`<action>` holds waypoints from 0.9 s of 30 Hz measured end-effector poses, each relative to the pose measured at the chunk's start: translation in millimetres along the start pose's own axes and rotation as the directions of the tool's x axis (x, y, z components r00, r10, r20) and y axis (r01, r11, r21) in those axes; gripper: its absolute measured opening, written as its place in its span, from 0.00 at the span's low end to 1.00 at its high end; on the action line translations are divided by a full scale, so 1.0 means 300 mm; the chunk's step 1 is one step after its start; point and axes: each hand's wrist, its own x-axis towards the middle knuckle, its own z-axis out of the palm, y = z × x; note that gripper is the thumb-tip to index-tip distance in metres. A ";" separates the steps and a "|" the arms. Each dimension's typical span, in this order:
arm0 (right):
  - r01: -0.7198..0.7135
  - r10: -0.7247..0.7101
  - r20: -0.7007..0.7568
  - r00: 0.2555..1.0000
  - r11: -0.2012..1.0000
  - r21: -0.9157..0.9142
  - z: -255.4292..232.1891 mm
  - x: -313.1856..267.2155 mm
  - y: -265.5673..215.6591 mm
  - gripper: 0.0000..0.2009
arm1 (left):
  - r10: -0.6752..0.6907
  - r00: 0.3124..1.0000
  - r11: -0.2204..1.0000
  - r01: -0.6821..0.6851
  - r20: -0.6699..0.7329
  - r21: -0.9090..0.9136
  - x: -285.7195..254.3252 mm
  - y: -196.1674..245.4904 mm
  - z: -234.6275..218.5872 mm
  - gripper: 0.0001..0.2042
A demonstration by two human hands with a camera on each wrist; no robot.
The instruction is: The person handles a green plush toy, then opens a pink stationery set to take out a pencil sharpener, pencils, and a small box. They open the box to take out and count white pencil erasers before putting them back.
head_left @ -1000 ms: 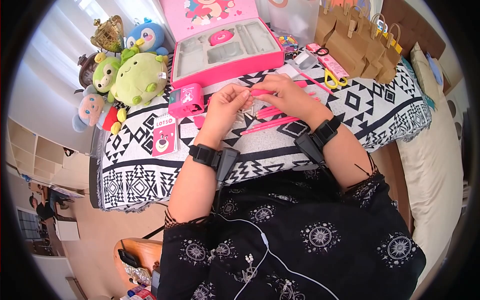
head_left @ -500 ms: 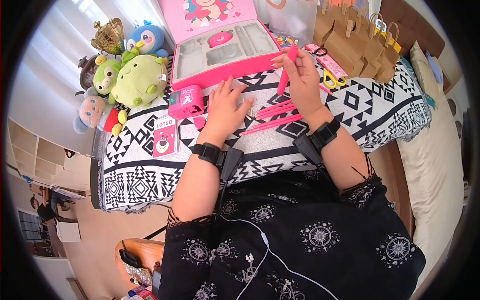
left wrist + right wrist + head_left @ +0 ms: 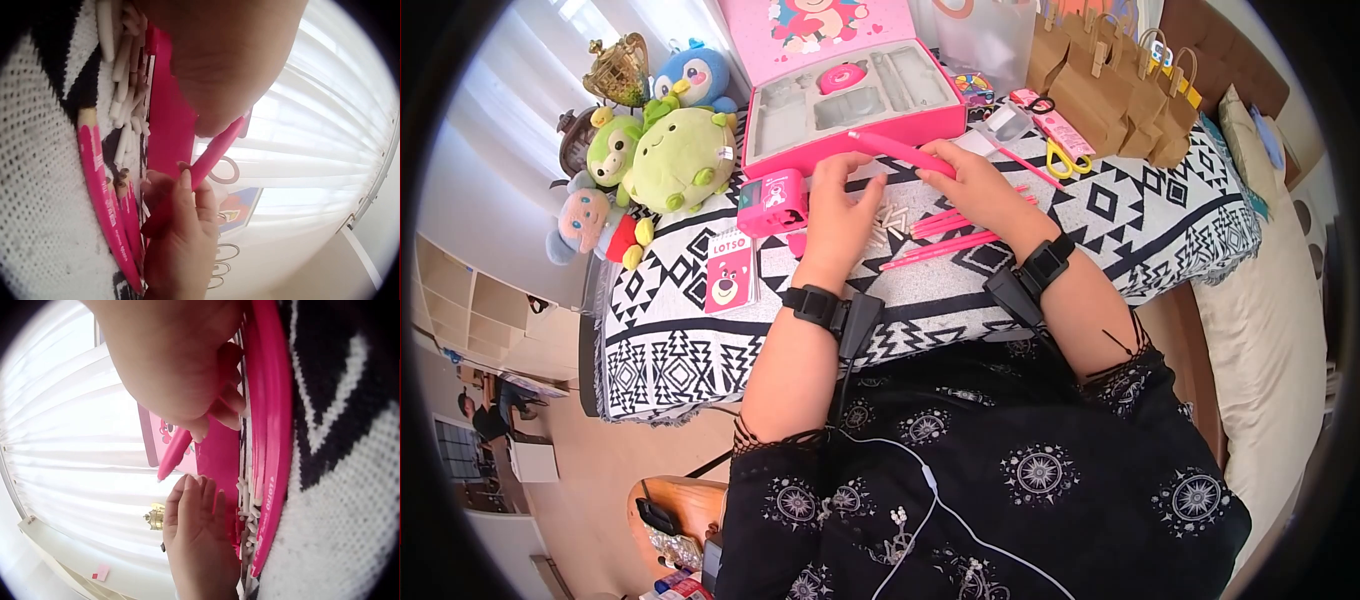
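Note:
My right hand pinches a pink pen-shaped electric eraser with a small pale tip. It is held raised, tip to the left, before the pink box. My left hand is just below the tip, fingers loosely bent and nothing in its grasp. The right wrist view shows the left fingers apart from the eraser's tip. Between the hands, short white eraser refills lie in a loose pile on the patterned cloth. Pink pencils lie beside them, near the right wrist.
The open pink gift box stands behind the hands. To the left are a pink sharpener-like device, a LOTSO notepad and plush toys. Yellow scissors and brown paper bags are on the right.
My hands first met at the eraser; the right then raised it upright while the left spread over the refills. Now the eraser is tilted leftward, lower, and the left hand has lifted toward its tip.

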 end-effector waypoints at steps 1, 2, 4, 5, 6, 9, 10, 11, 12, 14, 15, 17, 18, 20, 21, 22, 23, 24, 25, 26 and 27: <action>0.000 0.000 0.001 1.000 1.000 0.000 -0.001 -0.004 -0.005 0.14 | -0.066 0.995 0.993 0.058 -0.074 -0.104 0.005 -0.015 0.007 0.14; 0.021 -0.021 -0.007 1.000 1.000 -0.012 0.000 -0.007 -0.009 0.14 | -0.138 0.980 0.972 0.107 -0.140 -0.211 0.007 -0.029 0.012 0.12; 0.043 -0.043 -0.011 0.999 0.999 -0.022 0.002 -0.007 -0.010 0.14 | -0.185 0.971 0.933 0.125 -0.152 -0.338 0.009 -0.034 0.010 0.10; 0.054 -0.055 -0.017 0.998 0.997 -0.054 0.001 -0.007 -0.008 0.14 | -0.238 0.963 0.904 0.170 -0.130 -0.392 0.010 -0.045 0.004 0.09; 0.064 -0.066 -0.023 0.998 0.994 -0.087 0.001 -0.008 -0.007 0.14 | -0.288 0.952 0.870 0.214 -0.104 -0.444 0.012 -0.045 0.000 0.09; 0.035 -0.036 -0.017 0.999 0.997 -0.067 0.000 -0.011 -0.014 0.13 | -0.312 0.944 0.831 0.218 -0.106 -0.512 0.014 -0.031 0.002 0.09; 0.035 -0.037 -0.017 0.999 0.997 -0.067 -0.001 -0.011 -0.015 0.13 | -0.312 0.944 0.831 0.217 -0.106 -0.511 0.015 -0.019 0.001 0.09; 0.027 -0.028 -0.014 0.999 0.997 -0.071 -0.002 -0.012 -0.016 0.13 | -0.310 0.942 0.837 0.205 -0.131 -0.507 0.015 -0.008 0.001 0.10; 0.019 -0.020 -0.011 1.000 0.997 -0.075 -0.002 -0.012 -0.016 0.13 | -0.309 0.938 0.842 0.194 -0.155 -0.503 0.015 -0.001 0.000 0.12; 0.026 -0.026 0.000 1.000 0.997 -0.079 -0.001 -0.011 -0.011 0.13 | -0.305 0.939 0.843 0.188 -0.161 -0.504 0.014 -0.001 -0.006 0.12; 0.034 -0.033 0.011 0.999 0.996 -0.084 -0.002 -0.010 -0.009 0.13 | -0.301 0.939 0.844 0.181 -0.167 -0.505 0.014 -0.003 -0.008 0.13; 0.046 -0.046 0.004 0.999 0.994 -0.097 -0.002 -0.013 -0.012 0.13 | -0.310 0.936 0.845 0.191 -0.167 -0.499 0.015 -0.011 -0.009 0.13; 0.057 -0.058 -0.003 0.998 0.992 -0.109 -0.002 -0.013 -0.013 0.13 | -0.319 0.933 0.846 0.201 -0.167 -0.494 0.016 -0.010 -0.010 0.12; 0.080 -0.081 -0.005 0.997 0.990 -0.119 0.002 -0.011 -0.004 0.13 | -0.326 0.933 0.845 0.214 -0.155 -0.489 0.014 -0.009 -0.013 0.11; 0.101 -0.102 -0.005 0.995 0.987 -0.128 0.002 -0.011 -0.004 0.13 | -0.334 0.932 0.844 0.228 -0.143 -0.485 0.013 -0.008 -0.014 0.11; 0.101 -0.102 -0.006 0.995 0.987 -0.128 0.001 -0.012 -0.007 0.13 | -0.333 0.932 0.844 0.228 -0.143 -0.485 0.012 -0.008 -0.013 0.11; 0.075 -0.075 0.002 0.997 0.989 -0.131 -0.001 -0.015 -0.014 0.13 | -0.327 0.937 0.841 0.229 -0.122 -0.490 0.012 -0.007 -0.012 0.11; 0.049 -0.048 0.010 0.999 0.990 -0.135 -0.002 -0.016 -0.018 0.14 | -0.320 0.942 0.837 0.231 -0.101 -0.495 0.012 -0.004 -0.011 0.12; 0.049 -0.048 0.010 0.999 0.990 -0.134 -0.001 -0.016 -0.015 0.14 | -0.319 0.942 0.837 0.231 -0.101 -0.495 0.010 0.000 -0.010 0.12; 0.078 -0.077 0.010 0.997 0.987 -0.144 0.000 -0.014 -0.008 0.14 | -0.312 0.947 0.839 0.234 -0.081 -0.492 0.008 0.004 -0.008 0.13; 0.107 -0.107 0.011 0.994 0.982 -0.153 0.001 -0.014 -0.006 0.14 | -0.304 0.951 0.840 0.237 -0.061 -0.489 0.007 0.008 -0.008 0.13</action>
